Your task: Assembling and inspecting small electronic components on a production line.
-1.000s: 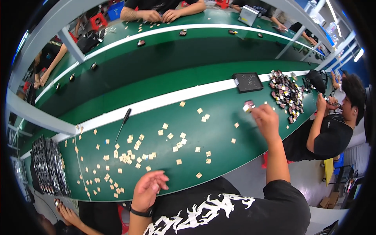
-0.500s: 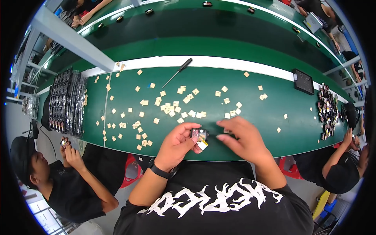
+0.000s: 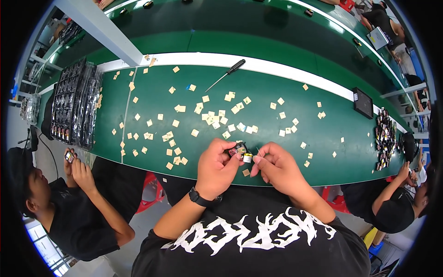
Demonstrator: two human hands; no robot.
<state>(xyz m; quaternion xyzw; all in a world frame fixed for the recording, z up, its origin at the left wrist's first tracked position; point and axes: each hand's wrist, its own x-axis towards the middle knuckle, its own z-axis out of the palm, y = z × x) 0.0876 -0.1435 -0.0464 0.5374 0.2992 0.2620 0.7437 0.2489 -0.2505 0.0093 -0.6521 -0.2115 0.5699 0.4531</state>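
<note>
One screwdriver [image 3: 226, 74] lies near the white stripe, one black tray [image 3: 363, 103] sits off to the right, and dozens of tan squares [image 3: 210, 115] are scattered over the green bench [image 3: 152, 92], too many to count. At the near edge, the left hand [image 3: 218, 167] is curled tight, pinching a small dark part [image 3: 238, 149]. The right hand [image 3: 278, 167] is half closed, its fingertips touching a small pale piece [image 3: 248, 158] just beside that part.

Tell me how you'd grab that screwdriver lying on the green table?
Take the screwdriver by its thick black handle, the end nearest the white stripe, probably coming from above. It lies flat and slanted, with its thin metal shaft pointing down-left toward the little tan squares. The handle is the fatter part, and nothing lies against it.
</note>
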